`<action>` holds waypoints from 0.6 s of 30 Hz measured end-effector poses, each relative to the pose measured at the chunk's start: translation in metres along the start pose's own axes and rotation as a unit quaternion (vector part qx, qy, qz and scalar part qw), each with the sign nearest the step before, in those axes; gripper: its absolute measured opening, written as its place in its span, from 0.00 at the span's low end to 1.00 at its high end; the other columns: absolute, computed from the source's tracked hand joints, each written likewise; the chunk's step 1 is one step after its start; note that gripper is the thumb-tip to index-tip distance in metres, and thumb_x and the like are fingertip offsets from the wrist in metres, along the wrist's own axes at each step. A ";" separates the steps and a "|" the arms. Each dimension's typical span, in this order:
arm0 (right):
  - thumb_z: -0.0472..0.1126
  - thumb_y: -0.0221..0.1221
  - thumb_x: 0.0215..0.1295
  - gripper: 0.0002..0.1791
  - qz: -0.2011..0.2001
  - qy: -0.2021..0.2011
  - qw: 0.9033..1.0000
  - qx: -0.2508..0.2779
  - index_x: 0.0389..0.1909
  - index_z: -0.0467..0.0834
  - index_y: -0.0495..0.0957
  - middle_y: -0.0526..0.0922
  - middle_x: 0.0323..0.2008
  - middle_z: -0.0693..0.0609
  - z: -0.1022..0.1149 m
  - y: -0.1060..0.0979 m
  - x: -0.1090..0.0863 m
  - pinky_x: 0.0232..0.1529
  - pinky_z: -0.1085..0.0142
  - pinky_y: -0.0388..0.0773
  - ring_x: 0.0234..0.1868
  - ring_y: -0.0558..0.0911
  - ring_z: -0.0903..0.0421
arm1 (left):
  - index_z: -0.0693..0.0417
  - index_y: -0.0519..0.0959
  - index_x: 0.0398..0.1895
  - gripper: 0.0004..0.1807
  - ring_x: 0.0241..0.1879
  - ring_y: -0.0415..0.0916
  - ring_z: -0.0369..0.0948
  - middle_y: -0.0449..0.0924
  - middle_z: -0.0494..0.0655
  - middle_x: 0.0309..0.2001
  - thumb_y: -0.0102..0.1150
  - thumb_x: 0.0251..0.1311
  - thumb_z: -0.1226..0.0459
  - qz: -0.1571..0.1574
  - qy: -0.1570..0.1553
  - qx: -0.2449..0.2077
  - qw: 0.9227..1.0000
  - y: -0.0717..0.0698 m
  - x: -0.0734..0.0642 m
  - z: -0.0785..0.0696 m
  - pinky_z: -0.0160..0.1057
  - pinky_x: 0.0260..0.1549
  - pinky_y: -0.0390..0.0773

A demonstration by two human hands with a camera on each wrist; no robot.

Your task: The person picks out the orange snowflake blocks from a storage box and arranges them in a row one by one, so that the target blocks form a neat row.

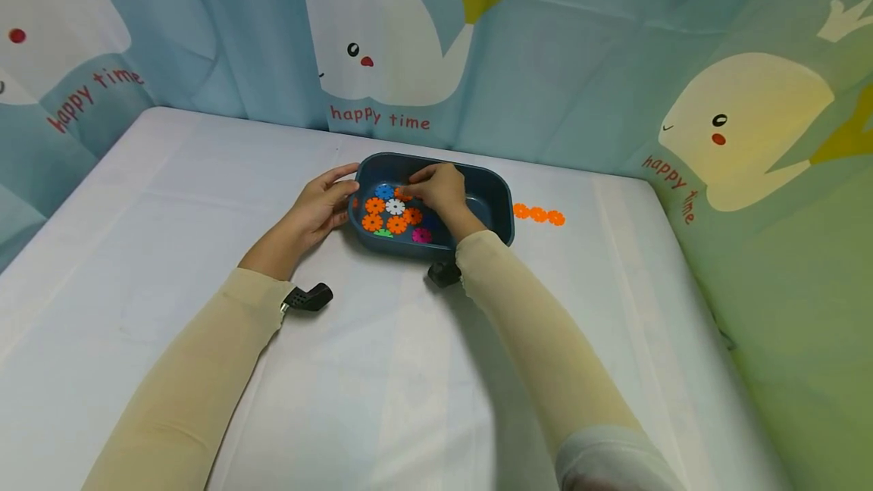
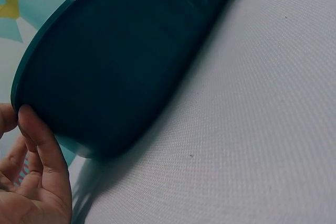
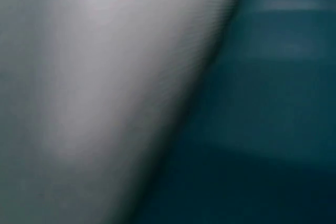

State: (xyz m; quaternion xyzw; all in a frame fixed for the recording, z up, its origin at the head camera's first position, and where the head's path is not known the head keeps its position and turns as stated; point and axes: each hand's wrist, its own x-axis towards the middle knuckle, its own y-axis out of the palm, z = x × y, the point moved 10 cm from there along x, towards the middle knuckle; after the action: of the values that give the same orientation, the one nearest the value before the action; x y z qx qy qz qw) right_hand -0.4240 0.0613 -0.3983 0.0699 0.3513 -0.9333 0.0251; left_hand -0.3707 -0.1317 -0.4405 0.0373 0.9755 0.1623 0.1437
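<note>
A dark blue plastic basin (image 1: 402, 248) stands on the white table. My left hand (image 1: 320, 207) holds its left end; in the left wrist view the thumb and fingers (image 2: 44, 145) pinch the rim. Inside the basin lie several flat, notched flower-shaped discs: orange discs (image 1: 397, 225), a white disc (image 1: 395, 207), a blue disc (image 1: 385, 192), a magenta disc (image 1: 421, 235) and a green disc (image 1: 383, 233). My right hand (image 1: 439, 188) reaches into the basin with bent fingers, its fingertips at an orange disc (image 1: 402, 194). Whether they grip it is unclear. The right wrist view shows only blurred basin wall (image 3: 262, 119) and cloth.
Three orange discs joined in a row (image 1: 539, 214) lie on the table just right of the basin. A blue curtain (image 1: 580, 82) with whale prints hangs behind the table (image 1: 382, 370). A black wrist camera (image 1: 310, 298) sticks out from the left sleeve, another (image 1: 443, 274) from the right.
</note>
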 end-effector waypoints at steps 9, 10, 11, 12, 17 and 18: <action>0.44 0.76 0.49 0.17 -0.045 -0.031 0.998 -0.029 0.38 0.42 0.86 0.87 0.38 0.48 0.002 0.001 -0.001 0.44 0.59 0.81 0.40 0.83 0.52 | 0.44 0.66 0.72 0.26 0.35 0.76 0.36 0.72 0.49 0.55 0.53 0.71 0.64 0.000 -0.001 -0.002 1.000 -0.001 0.002 0.001 0.28 0.24 0.78; 0.44 0.76 0.48 0.17 -0.046 -0.032 0.998 -0.027 0.38 0.42 0.86 0.88 0.37 0.48 0.002 0.001 -0.001 0.44 0.60 0.81 0.39 0.83 0.52 | 0.44 0.66 0.72 0.26 0.35 0.76 0.36 0.72 0.49 0.55 0.53 0.71 0.63 0.000 -0.002 -0.001 1.000 -0.001 0.003 0.001 0.28 0.24 0.78; 0.43 0.76 0.48 0.16 -0.046 -0.034 0.998 -0.028 0.38 0.42 0.86 0.88 0.36 0.48 0.003 0.002 -0.002 0.43 0.60 0.81 0.38 0.83 0.52 | 0.43 0.66 0.72 0.26 0.35 0.76 0.36 0.72 0.49 0.55 0.53 0.71 0.63 0.000 -0.003 0.000 1.000 -0.001 0.003 0.002 0.28 0.25 0.78; 0.43 0.76 0.48 0.16 -0.046 -0.036 0.998 -0.028 0.38 0.42 0.86 0.88 0.35 0.48 0.003 0.002 -0.002 0.42 0.60 0.82 0.37 0.83 0.52 | 0.43 0.66 0.72 0.26 0.35 0.76 0.36 0.72 0.49 0.55 0.52 0.72 0.63 -0.002 -0.002 0.004 1.000 -0.001 0.003 0.002 0.28 0.25 0.78; 0.41 0.76 0.49 0.15 -0.047 -0.042 0.998 -0.032 0.38 0.42 0.86 0.88 0.35 0.48 0.005 0.002 -0.004 0.40 0.61 0.82 0.35 0.84 0.53 | 0.43 0.66 0.72 0.26 0.35 0.77 0.35 0.73 0.47 0.53 0.53 0.71 0.63 0.003 0.007 0.007 1.000 -0.001 0.001 0.000 0.27 0.26 0.79; 0.40 0.76 0.49 0.15 -0.047 -0.042 0.997 -0.033 0.38 0.42 0.86 0.88 0.35 0.48 0.005 0.002 -0.005 0.40 0.61 0.82 0.35 0.84 0.53 | 0.44 0.66 0.72 0.26 0.36 0.77 0.35 0.74 0.47 0.52 0.53 0.71 0.64 0.005 0.009 0.007 1.000 0.000 0.000 -0.001 0.27 0.27 0.79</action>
State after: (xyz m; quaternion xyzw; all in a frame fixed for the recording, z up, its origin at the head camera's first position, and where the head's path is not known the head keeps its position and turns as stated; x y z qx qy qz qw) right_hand -0.4197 0.0569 -0.3953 0.0136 0.3833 -0.9235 -0.0017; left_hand -0.3712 -0.1320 -0.4398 0.0418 0.9776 0.1568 0.1340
